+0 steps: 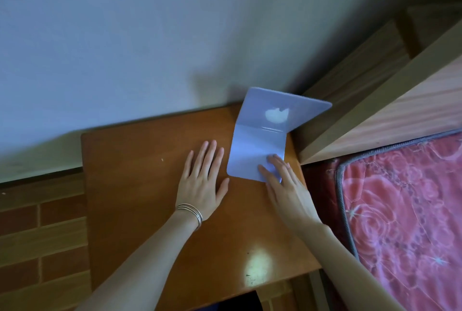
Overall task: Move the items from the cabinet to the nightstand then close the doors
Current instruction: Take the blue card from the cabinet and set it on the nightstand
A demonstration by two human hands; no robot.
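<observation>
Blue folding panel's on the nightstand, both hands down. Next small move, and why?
Probably lift the right hand off the folding panel and draw both hands back. The panel already sits on the nightstand, lower flap flat, upper flap tilted up near the wall. The right hand's straight fingers only rest on the lower flap, and the left hand lies flat on the wood beside it.
</observation>
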